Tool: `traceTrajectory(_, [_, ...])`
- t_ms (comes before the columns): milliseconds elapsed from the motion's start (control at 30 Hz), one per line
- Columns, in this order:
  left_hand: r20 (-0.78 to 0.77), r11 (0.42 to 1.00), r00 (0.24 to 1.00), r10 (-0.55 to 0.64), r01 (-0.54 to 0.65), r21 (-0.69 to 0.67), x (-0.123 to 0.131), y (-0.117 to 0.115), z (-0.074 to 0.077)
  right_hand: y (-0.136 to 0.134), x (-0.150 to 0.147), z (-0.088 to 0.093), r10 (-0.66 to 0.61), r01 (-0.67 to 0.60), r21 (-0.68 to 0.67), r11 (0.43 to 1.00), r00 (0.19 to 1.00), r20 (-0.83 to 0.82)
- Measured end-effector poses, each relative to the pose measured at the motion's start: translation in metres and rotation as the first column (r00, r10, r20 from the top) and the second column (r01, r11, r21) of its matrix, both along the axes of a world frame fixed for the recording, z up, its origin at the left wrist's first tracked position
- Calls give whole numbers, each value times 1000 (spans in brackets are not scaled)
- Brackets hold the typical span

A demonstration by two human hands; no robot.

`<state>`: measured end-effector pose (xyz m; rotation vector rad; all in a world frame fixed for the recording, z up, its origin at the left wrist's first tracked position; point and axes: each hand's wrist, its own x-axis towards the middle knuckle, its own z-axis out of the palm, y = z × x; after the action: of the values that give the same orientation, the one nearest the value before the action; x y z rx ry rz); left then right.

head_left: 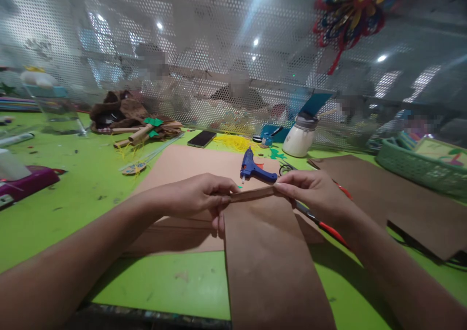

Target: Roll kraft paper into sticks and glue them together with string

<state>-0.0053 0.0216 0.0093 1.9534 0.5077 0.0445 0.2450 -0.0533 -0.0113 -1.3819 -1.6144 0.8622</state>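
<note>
A long brown paper sheet runs from the near table edge up to my hands. Its far edge is rolled into a narrow fold. My left hand pinches the left end of that fold with closed fingers. My right hand pinches the right end, its fingers closed as well. Both hands hover just above the green table, over a lighter tan sheet.
A blue glue gun lies just beyond my hands, with scissors beside it. Red-handled scissors lie under my right wrist. A white jar, a phone, a green basket, more brown sheets and a perforated screen surround them.
</note>
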Motion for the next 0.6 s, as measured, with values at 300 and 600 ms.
traceTrajectory(300, [70, 993, 992, 103, -107, 54, 3, 3, -3, -10, -14, 5, -38, 38, 67, 997, 999, -5])
traceTrajectory(600, [247, 897, 951, 187, -63, -437, 4, -5, -21, -18, -18, 14, 84, -91, 9, 996, 865, -495])
